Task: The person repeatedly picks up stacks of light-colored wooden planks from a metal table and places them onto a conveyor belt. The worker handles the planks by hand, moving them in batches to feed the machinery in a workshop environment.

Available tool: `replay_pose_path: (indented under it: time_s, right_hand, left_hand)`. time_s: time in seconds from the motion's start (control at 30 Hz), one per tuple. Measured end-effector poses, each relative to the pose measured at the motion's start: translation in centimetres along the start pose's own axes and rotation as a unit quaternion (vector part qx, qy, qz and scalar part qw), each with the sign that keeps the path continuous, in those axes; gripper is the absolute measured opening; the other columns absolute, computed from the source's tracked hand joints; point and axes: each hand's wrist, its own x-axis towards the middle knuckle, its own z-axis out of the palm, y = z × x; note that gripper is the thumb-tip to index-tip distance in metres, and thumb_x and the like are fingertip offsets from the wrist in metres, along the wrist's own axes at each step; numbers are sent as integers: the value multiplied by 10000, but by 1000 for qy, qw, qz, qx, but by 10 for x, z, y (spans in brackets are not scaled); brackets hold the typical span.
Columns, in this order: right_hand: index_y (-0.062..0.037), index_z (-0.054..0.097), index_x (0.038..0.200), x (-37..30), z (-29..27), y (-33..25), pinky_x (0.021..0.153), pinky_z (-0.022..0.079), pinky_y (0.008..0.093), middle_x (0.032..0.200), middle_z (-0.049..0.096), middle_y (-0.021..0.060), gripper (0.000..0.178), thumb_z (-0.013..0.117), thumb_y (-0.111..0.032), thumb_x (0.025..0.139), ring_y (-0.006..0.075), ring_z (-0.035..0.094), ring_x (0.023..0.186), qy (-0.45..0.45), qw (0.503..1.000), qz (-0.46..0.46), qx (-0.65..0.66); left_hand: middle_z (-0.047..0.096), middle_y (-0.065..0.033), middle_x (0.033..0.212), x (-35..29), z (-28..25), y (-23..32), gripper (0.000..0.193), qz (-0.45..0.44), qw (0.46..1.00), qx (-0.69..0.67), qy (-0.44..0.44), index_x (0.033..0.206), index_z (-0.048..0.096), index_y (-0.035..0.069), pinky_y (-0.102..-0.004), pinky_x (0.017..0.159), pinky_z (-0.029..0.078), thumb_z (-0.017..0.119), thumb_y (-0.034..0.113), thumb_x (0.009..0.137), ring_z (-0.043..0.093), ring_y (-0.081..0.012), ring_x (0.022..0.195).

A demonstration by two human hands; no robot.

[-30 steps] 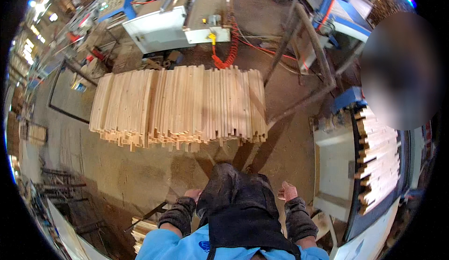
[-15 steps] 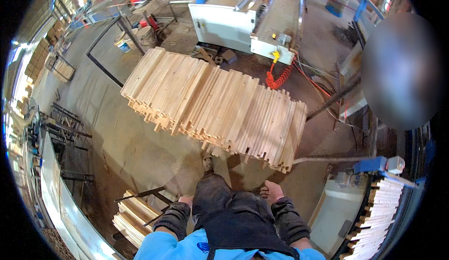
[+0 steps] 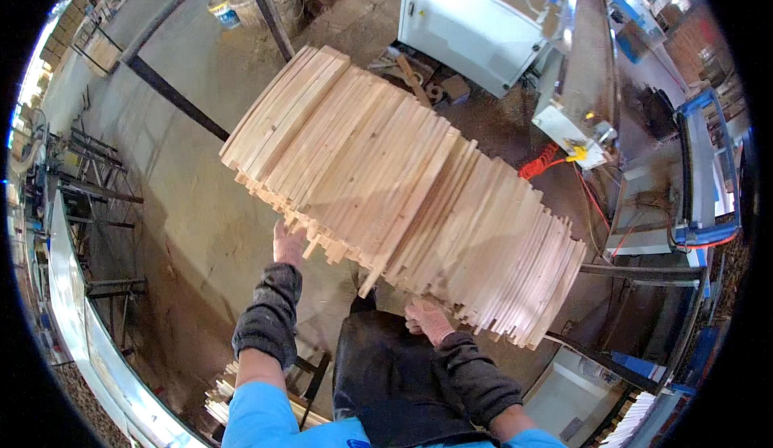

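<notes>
A broad stack of pale wooden strips lies side by side in front of me, slanting from upper left to lower right. Their near ends are uneven, and one strip juts out farther than those around it. My left hand reaches up to the near ends on the left side, fingers stretched toward them; whether it touches them I cannot tell. Close to the near ends right of the middle is my right hand, its fingers curled in, with no strip seen in it. Dark knitted sleeve covers sit on both forearms.
Dark metal bars frame the stack at its far left. Behind it stands a white machine cabinet, with a red coiled hose to its right. More wooden strips lie low on my left. Buckets stand farther off.
Both hands have moved forward from beside my legs to the stack's near edge. The stack looks nearer and larger, and the view has turned, so the cabinet sits farther right.
</notes>
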Motion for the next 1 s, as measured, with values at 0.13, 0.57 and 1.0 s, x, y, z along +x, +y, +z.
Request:
replay_pose_path:
  time_s: [0.13,0.57,1.0]
  right_hand:
    - [46,361,1626,65,72,-25,680,565,348,1062,728,118,879,825,-284,957,223,691,819,127,960,-134,-212]
    - [-1,259,1692,117,141,-40,1162,487,438,1589,512,278,1054,826,-318,861,412,540,1448,250,924,-61,-283]
    - [-21,584,1292,139,125,-29,896,563,477,1109,713,218,560,798,-147,790,414,700,1082,350,891,-148,-249]
  left_hand:
    - [527,-208,1550,90,6,27,912,40,987,-148,42,1635,374,-7,-408,1150,447,839,218,883,525,-313,1395]
    - [535,-140,1423,103,34,46,917,48,992,-88,72,1594,394,52,-418,1079,487,913,194,851,555,-278,1245]
    - [715,-202,1199,127,8,36,705,126,975,181,20,1304,625,-23,-444,1007,533,905,408,822,692,-358,1112]
